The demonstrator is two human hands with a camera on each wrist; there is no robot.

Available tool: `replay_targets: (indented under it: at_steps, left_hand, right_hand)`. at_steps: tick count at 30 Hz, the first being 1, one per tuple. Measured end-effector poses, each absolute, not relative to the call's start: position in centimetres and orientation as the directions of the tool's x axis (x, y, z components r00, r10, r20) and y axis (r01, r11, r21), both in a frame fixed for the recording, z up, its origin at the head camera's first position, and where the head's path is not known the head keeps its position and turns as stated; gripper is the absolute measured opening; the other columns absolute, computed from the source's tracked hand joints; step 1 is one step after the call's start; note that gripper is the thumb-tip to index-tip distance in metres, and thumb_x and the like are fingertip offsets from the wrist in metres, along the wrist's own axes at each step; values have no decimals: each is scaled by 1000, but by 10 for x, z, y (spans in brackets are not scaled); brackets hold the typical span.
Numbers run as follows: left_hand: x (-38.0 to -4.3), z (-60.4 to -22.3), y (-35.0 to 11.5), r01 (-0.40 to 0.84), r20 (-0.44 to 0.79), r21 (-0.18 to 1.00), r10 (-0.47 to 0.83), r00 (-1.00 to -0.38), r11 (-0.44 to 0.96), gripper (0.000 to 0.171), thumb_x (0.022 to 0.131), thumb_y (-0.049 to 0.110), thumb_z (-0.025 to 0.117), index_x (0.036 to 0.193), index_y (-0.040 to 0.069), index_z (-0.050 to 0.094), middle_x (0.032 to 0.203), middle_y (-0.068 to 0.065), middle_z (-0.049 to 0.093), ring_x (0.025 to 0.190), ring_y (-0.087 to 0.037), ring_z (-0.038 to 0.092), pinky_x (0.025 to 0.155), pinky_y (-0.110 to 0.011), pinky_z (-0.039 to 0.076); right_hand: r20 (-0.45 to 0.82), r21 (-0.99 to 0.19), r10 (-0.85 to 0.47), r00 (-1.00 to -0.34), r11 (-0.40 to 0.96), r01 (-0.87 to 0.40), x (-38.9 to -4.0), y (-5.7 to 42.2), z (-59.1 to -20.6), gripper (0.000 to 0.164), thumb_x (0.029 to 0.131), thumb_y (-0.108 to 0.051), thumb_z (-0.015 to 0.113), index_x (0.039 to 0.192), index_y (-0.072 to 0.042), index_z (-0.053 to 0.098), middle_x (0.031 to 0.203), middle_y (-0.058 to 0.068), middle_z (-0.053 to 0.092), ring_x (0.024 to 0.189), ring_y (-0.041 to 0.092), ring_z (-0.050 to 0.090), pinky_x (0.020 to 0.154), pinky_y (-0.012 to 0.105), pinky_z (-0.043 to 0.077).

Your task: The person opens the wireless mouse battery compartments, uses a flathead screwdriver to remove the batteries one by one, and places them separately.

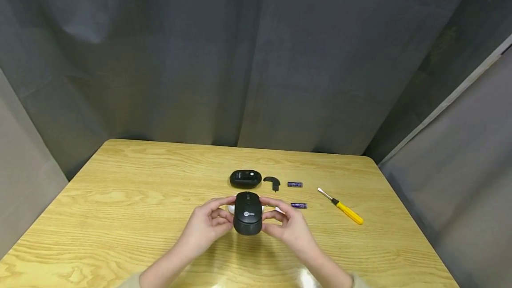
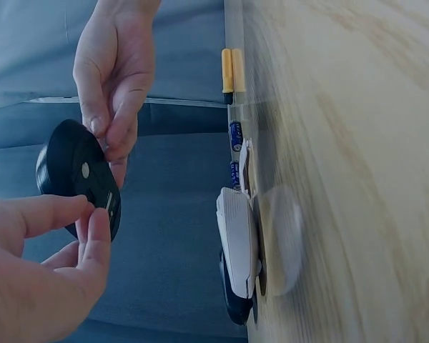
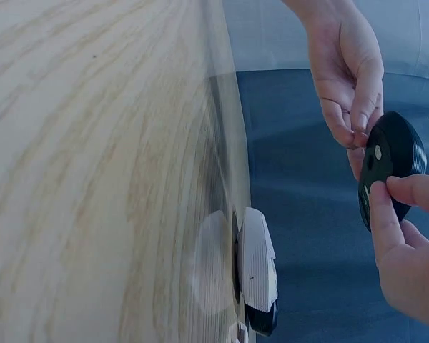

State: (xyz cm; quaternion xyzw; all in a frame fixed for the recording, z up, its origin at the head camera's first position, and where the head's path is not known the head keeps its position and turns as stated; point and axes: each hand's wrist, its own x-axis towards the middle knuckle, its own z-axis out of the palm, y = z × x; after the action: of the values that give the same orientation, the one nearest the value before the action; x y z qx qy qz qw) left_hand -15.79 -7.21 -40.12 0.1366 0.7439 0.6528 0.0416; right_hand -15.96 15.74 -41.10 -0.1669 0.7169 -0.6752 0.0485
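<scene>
A black computer mouse is held up over the table between both hands, its buttons and logo toward the head camera. My left hand grips its left side with thumb and fingers, while my right hand grips the right side. In the left wrist view the underside of the mouse shows a pale round spot, with fingertips at its edges. Behind it on the table lies a white mouse, mostly hidden in the head view; the right wrist view shows this white mouse side-on.
Farther back, another black mouse lies underside up, beside a curved black cover. Two batteries, one behind and one nearer, lie to the right. A yellow-handled screwdriver rests beyond them on the wooden table.
</scene>
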Motion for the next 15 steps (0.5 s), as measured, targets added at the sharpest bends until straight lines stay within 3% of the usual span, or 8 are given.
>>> replay_targets:
  at_steps: [6, 15]
  left_hand:
    - [-157, -399, -68, 163, 134, 980, 220, -966, 117, 51, 73, -12, 69, 120, 6, 62, 94, -15, 61, 78, -17, 64, 72, -23, 56]
    - [-156, -399, -65, 174, 143, 976, 215, -966, 134, 41, 75, -9, 67, 113, 7, 66, 113, -17, 62, 81, -17, 67, 73, -23, 56]
  right_hand:
    - [191, -975, -285, -939, 58, -215, -158, 156, -411, 53, 74, 6, 73, 124, 2, 56, 131, 22, 45, 96, 11, 65, 75, 26, 56]
    - [258, -954, -244, -935, 92, -287, -157, 154, -406, 44, 73, 8, 73, 116, 4, 62, 123, 21, 51, 94, 16, 66, 80, 32, 56]
